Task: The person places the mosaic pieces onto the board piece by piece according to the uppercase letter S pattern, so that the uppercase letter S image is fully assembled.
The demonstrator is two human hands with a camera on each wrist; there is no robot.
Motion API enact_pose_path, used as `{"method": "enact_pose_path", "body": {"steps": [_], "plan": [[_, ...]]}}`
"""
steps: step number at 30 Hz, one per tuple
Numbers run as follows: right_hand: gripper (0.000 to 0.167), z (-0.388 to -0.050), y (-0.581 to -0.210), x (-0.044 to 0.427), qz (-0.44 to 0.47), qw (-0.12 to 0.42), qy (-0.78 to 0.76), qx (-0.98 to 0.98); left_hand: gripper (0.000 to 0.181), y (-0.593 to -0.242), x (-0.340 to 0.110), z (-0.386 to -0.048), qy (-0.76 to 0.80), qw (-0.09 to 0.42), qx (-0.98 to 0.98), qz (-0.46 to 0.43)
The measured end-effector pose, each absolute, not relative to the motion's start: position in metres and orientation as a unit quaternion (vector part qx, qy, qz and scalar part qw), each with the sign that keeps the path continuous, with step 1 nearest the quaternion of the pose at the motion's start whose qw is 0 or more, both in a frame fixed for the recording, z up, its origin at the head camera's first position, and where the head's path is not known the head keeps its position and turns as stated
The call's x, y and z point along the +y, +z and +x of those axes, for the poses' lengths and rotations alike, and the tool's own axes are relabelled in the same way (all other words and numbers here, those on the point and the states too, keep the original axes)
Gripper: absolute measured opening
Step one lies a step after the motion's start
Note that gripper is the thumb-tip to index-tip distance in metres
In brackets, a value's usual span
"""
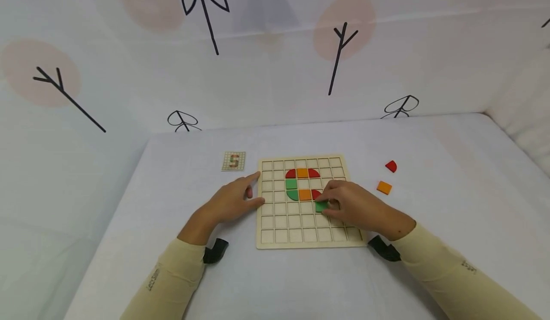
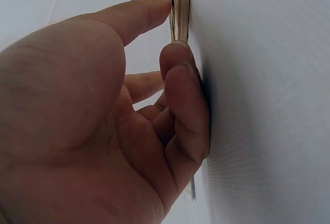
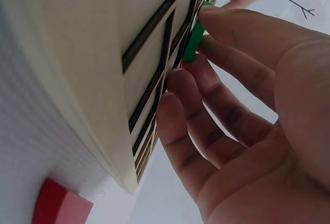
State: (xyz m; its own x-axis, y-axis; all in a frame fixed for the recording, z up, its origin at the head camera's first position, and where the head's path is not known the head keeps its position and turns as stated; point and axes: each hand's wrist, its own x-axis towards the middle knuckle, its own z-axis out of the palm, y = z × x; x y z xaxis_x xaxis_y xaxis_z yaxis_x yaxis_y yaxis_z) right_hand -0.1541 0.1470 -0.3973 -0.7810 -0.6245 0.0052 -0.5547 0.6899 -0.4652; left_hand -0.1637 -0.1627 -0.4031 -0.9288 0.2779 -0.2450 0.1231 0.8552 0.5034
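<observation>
The right hand (image 1: 354, 205) pinches one green square (image 1: 321, 207) on the grid board (image 1: 296, 237), beside three red pieces (image 1: 290, 174), two orange ones (image 1: 302, 173) and two green ones (image 1: 291, 184); a fourth red (image 1: 391, 166) and third orange (image 1: 384, 187) lie off-board. The left hand (image 1: 232, 199), apart, touches the left edge, thumb and forefinger extended, near one S-patterned card (image 1: 234, 161); sleeve lettering (image 1: 153, 279) is hard to read.

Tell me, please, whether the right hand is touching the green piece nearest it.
Touching: the right wrist view shows the right hand pinching the green piece between thumb and fingers.
</observation>
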Motion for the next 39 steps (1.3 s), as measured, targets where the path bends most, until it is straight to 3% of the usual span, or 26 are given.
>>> {"method": "enact_pose_path", "body": {"steps": [17, 39], "plan": [[0.022, -0.1554, -0.3972, 0.1494, -0.343, 0.075, -0.234, 0.907, 0.078, -0.4051, -0.1631, -0.1653, 0.246, 0.156, 0.951, 0.105], [0.026, -0.1556, -0.3968, 0.1496, -0.341, 0.082, -0.243, 0.904, 0.076, -0.4044, -0.1640, -0.1656, 0.252, 0.152, 0.948, 0.117]]}}
